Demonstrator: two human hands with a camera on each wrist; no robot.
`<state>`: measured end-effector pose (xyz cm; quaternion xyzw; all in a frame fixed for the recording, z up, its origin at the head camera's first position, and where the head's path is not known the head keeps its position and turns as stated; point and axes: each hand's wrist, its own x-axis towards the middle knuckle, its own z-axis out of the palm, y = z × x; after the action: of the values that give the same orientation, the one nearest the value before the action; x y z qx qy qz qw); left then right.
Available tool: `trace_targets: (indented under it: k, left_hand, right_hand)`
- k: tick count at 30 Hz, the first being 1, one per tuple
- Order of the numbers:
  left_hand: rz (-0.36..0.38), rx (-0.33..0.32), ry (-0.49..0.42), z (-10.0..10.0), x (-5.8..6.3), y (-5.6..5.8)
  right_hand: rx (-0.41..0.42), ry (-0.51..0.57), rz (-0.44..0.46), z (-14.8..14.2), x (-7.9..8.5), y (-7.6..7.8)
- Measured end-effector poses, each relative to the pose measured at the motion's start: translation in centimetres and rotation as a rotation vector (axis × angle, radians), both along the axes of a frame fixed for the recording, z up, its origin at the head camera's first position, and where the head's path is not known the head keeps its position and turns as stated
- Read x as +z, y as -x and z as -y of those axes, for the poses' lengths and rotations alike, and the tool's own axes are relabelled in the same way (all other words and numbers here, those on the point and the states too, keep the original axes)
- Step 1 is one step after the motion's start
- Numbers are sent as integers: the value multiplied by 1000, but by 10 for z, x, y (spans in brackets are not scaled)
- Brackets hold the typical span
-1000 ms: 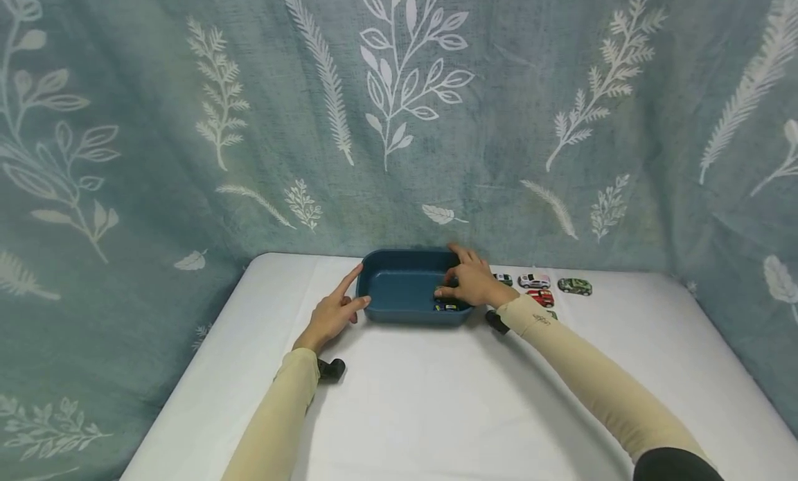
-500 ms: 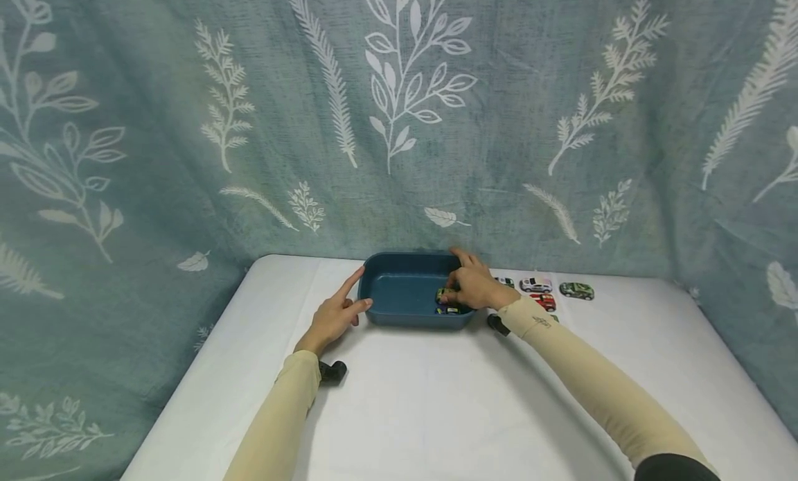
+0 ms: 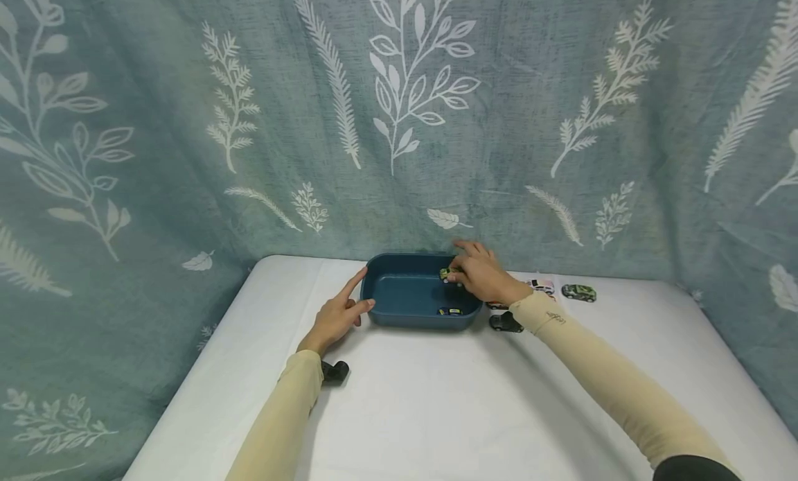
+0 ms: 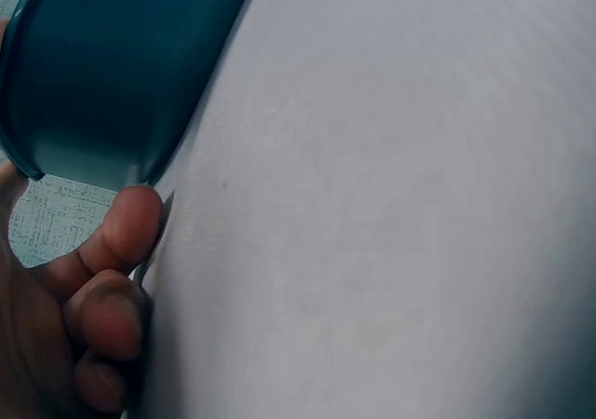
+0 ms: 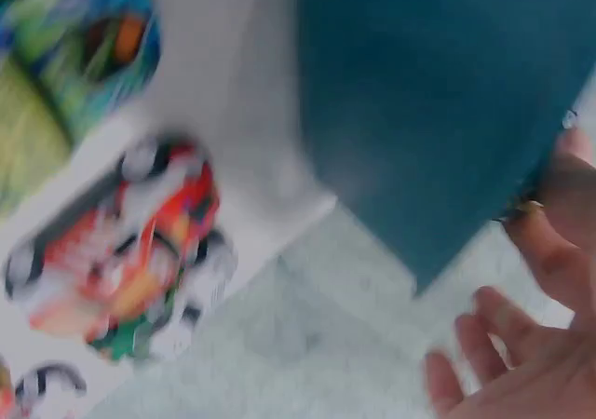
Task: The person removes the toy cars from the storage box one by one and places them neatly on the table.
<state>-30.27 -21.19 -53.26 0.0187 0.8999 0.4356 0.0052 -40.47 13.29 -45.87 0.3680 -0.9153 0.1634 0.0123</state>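
A dark blue rectangular tray (image 3: 405, 295) stands at the table's back edge. My left hand (image 3: 333, 321) touches its left end with an extended index finger and thumb, the other fingers bent; the left wrist view shows the thumb beside the tray's end wall. My right hand (image 3: 488, 276) is over the tray's right end, pinching a yellow-green toy car (image 3: 445, 274) above the back right part of the tray's floor. Fingers hide part of that car. Near the front right inside lies a dark blue toy car (image 3: 450, 311) with yellow marks.
Right of the tray, toy cars stand on the white tablecloth: a white one (image 3: 541, 286), a green camouflage one (image 3: 578, 292) and a red one (image 5: 121, 261), partly hidden by the right arm in the head view. A patterned curtain (image 3: 299, 107) hangs right behind the table.
My right hand has moved back and slightly right, lifting the yellow-green car away from the dark blue car toward the tray's back side. My left hand has stayed at the left end.
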Motion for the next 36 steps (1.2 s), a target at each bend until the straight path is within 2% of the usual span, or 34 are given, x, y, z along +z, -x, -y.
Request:
trace_targets:
  k: [6,14,24,36]
  left_hand:
    - [-12,-13,15,-1,-1,3]
    - [-1,-16,20,-1,0,4]
    - [8,-17,23,0,-1,4]
    - [1,2,48,-3,-3,3]
  right_hand:
    - [55,48,-81,-27,16,2]
    - [16,-7,-100,-79,26,3]
    - [-37,-37,-130,-136,34,-10]
    - [-88,-76,-69,-186,39,-21]
